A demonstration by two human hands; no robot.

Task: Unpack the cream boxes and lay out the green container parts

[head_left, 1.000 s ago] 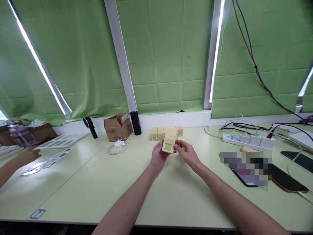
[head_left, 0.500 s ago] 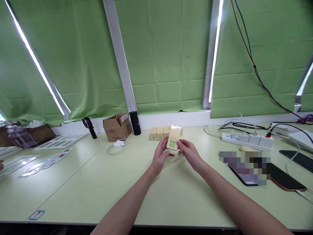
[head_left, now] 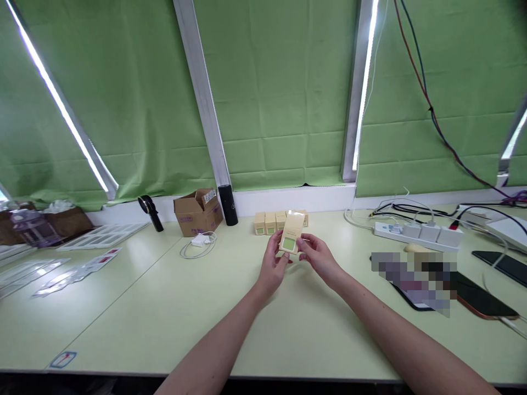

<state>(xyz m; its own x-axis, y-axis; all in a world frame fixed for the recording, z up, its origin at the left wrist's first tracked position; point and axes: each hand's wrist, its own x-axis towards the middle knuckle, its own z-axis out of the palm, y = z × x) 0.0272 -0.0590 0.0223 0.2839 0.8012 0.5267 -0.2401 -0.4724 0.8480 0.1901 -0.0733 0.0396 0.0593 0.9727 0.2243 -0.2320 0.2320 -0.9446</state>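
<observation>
Between my two hands, above the table, is a small yellowish cardboard box [head_left: 292, 227] with a green patch on its lower front, tilted slightly to the right. My left hand [head_left: 273, 264] grips its left side and lower edge, with the thumb at the bottom. At the lower right side my right hand [head_left: 316, 253] pinches it between thumb and fingers. Just behind stands a row of several similar small boxes [head_left: 270, 222], partly hidden by the held one.
An open brown carton [head_left: 198, 215], a black cylinder [head_left: 228, 206] and a white charger with cable [head_left: 200, 241] stand to the left. A handheld fan [head_left: 150, 213] lies farther left. On the right are a power strip [head_left: 415, 236] and phones [head_left: 480, 295].
My left thumb has moved in against the box's lower edge. The box has shifted very slightly left; both hands still hold it.
</observation>
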